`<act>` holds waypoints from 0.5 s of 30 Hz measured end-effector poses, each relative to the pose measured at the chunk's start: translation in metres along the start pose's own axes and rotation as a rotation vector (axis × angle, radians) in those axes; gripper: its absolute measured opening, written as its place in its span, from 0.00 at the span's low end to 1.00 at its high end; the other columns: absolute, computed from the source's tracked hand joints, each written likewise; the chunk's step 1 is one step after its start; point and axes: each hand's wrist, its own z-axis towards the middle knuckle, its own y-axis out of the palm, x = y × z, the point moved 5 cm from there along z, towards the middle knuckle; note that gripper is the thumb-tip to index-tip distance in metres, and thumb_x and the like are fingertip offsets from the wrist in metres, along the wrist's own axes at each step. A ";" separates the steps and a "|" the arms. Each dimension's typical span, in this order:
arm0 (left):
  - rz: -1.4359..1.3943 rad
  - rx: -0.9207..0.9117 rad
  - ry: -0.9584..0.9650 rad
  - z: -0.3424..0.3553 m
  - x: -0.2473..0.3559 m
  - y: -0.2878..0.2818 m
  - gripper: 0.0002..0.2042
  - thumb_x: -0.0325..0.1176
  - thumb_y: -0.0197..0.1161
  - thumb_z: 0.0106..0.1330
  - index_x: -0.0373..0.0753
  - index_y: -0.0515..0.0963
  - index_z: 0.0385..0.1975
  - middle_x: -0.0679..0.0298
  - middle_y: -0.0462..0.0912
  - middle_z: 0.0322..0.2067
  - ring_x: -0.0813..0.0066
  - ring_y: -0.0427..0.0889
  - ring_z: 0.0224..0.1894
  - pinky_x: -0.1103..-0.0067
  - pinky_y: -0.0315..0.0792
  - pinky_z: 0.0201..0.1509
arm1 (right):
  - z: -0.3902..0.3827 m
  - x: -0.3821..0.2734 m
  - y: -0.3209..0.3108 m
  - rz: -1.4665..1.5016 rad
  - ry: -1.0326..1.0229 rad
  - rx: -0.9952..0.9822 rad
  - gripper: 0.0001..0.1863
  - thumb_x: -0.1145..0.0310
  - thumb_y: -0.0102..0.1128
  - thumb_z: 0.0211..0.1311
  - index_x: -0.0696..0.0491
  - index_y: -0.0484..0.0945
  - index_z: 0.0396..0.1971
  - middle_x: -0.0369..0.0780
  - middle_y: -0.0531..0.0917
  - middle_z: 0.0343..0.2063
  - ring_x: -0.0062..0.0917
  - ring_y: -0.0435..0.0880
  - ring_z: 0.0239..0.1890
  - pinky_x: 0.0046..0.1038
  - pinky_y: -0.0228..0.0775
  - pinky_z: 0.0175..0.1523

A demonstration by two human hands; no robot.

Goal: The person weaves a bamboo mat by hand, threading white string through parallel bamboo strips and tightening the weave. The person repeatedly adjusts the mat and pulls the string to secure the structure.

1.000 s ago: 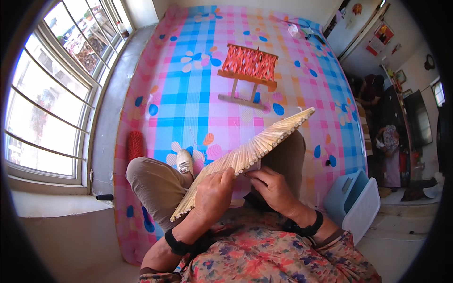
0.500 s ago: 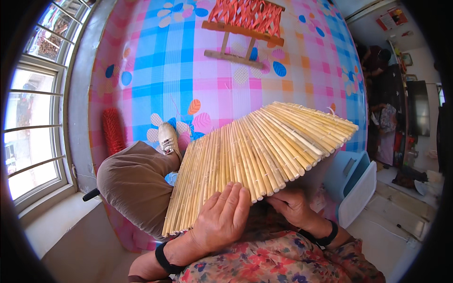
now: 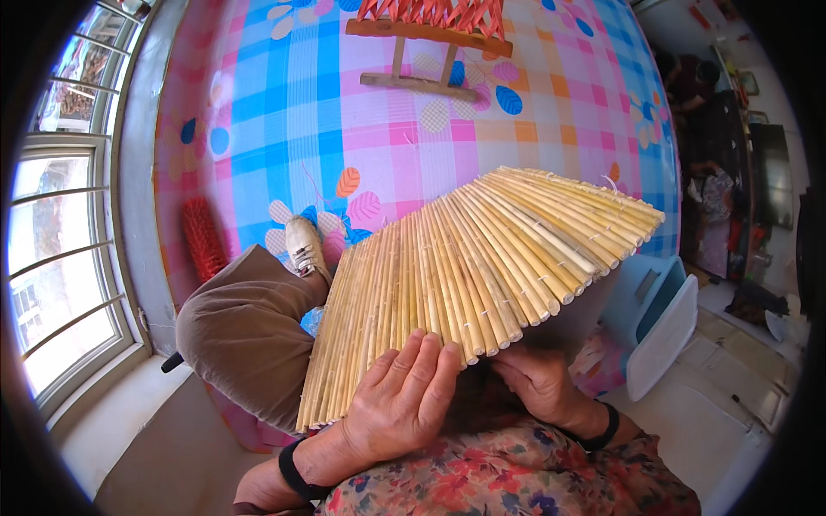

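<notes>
A mat of pale yellow reed sticks (image 3: 447, 267), bound side by side with small white stitches, slants across my lap. My left hand (image 3: 400, 396) lies on its near edge, with the fingers stretched flat on top and the thumb out of sight. Just right of it, my right hand (image 3: 538, 387) is closed below the near edge. The mat's edge and shadow hide its fingertips, so I cannot make out what they hold. Cut stick ends line the mat's near right side.
A low wooden frame (image 3: 430, 34) with red woven strips stands at the far side of the checked floor covering (image 3: 361, 112). A light blue bin (image 3: 641, 292) with a white lid (image 3: 662, 340) is at right. A red bristly roll (image 3: 203, 236) lies by the left wall. Another person (image 3: 693, 82) is far right.
The whole view has shifted slightly, so the wooden frame sits higher in the picture. Both hands keep nearly the same places at the mat's near edge.
</notes>
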 end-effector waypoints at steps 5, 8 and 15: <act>-0.030 -0.026 -0.007 0.005 -0.001 -0.001 0.17 0.30 0.62 0.60 0.31 0.76 0.49 0.51 0.82 0.43 0.59 0.85 0.45 0.72 0.76 0.43 | -0.001 -0.001 -0.001 -0.020 -0.039 0.029 0.19 0.82 0.59 0.61 0.55 0.78 0.53 0.45 0.84 0.38 0.33 0.86 0.39 0.28 0.77 0.44; -0.028 -0.036 -0.007 0.010 -0.002 -0.001 0.17 0.30 0.62 0.59 0.31 0.77 0.48 0.51 0.83 0.43 0.59 0.85 0.45 0.73 0.76 0.41 | 0.001 -0.001 -0.002 -0.056 -0.031 0.014 0.19 0.82 0.59 0.61 0.55 0.78 0.53 0.46 0.84 0.39 0.36 0.86 0.40 0.30 0.78 0.45; -0.020 -0.085 0.031 0.021 -0.005 -0.004 0.16 0.30 0.62 0.59 0.31 0.77 0.47 0.50 0.83 0.42 0.59 0.85 0.45 0.74 0.75 0.39 | 0.007 -0.003 -0.007 -0.063 -0.079 0.045 0.18 0.82 0.59 0.60 0.57 0.78 0.51 0.47 0.83 0.39 0.39 0.86 0.41 0.32 0.78 0.44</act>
